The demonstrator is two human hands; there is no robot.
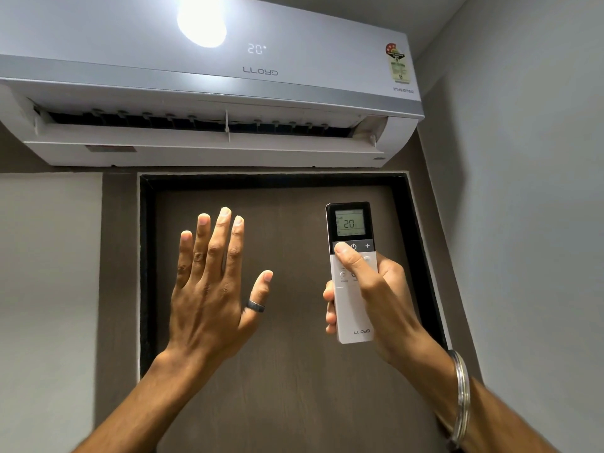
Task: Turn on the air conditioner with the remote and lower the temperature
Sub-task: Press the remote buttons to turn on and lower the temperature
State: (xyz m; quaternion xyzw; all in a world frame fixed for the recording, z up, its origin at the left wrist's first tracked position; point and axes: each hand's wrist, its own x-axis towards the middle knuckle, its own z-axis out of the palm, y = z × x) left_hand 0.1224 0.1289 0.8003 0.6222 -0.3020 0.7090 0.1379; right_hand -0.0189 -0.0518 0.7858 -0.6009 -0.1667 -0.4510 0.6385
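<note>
the right hand [369, 289] grips the white remote [351, 273] upright at the right of the scene, fingers wrapped round its lower body and the thumb [348, 253] pressing the dark button strip just left of the power symbol, below a small screen [349, 223] that reads 20. the left hand [209, 289] is raised with fingers spread and straight, grasping nothing, back toward the camera, a dark ring [255, 306] on its thumb, well apart from the remote. farther off and above both hands, the air conditioner [209, 80] is mounted on the wall with its flap [196, 132] open and 20 lit on its front panel, and a metal bangle [461, 397] circles the right wrist.
</note>
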